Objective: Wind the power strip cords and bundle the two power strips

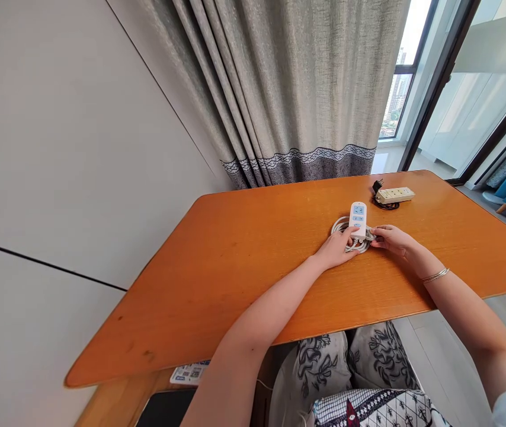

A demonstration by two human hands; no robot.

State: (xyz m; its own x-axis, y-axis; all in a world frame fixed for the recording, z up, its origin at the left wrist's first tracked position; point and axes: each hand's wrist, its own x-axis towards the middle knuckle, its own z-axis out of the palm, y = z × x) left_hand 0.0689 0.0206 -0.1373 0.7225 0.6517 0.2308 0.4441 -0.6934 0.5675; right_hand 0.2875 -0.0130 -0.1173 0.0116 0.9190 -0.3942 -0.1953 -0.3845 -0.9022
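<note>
A white power strip (358, 214) with light-blue socket faces lies on the wooden table, on top of its coiled whitish cord (338, 226). My left hand (338, 247) is closed at the lower left of the strip, its thumb on the strip's near end and its fingers around the coil. On the other side, my right hand (393, 238) pinches the right part of the coiled cord. The spot where the fingers meet the cord is partly hidden.
Behind my right hand lies a cream power strip (395, 195) with a black cord and plug (377, 186). The orange-brown table (235, 255) reaches to a grey curtain (306, 89). Below its front left edge are a printed card (188, 373) and a dark flat object (166, 409).
</note>
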